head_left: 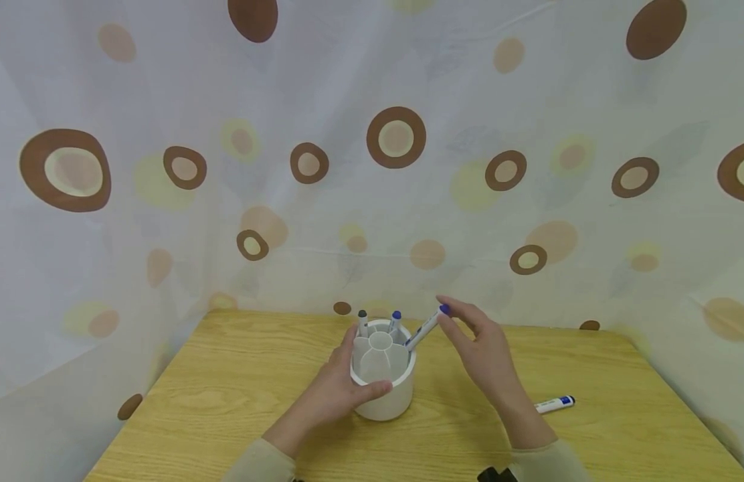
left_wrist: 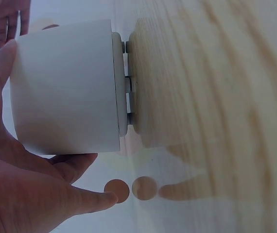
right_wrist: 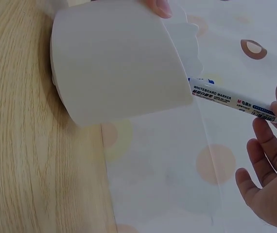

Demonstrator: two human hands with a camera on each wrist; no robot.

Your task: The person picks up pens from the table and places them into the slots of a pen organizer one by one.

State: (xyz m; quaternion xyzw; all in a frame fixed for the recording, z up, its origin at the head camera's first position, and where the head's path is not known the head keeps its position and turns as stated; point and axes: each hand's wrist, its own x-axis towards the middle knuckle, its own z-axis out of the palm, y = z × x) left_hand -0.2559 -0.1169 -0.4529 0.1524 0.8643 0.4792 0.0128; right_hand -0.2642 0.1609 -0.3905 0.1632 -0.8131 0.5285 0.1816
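Note:
A white round pen holder (head_left: 385, 403) with several compartments stands on the table, tilted slightly in the right wrist view. My left hand (head_left: 336, 388) grips it round its left side, thumb across the front. Between thumb and fingertips, my right hand (head_left: 483, 345) pinches the blue end of a whiteboard marker (right_wrist: 231, 99). That marker slants, its other end inside the holder's right rim. Two more markers stand in the back compartments: one with a dark cap (head_left: 362, 323), one with a blue cap (head_left: 396, 317).
Another marker (head_left: 555, 404) lies on the wooden table (head_left: 239, 375) to the right, partly hidden behind my right wrist. A white curtain (head_left: 348, 80) with brown and yellow spots hangs behind the table and along its sides.

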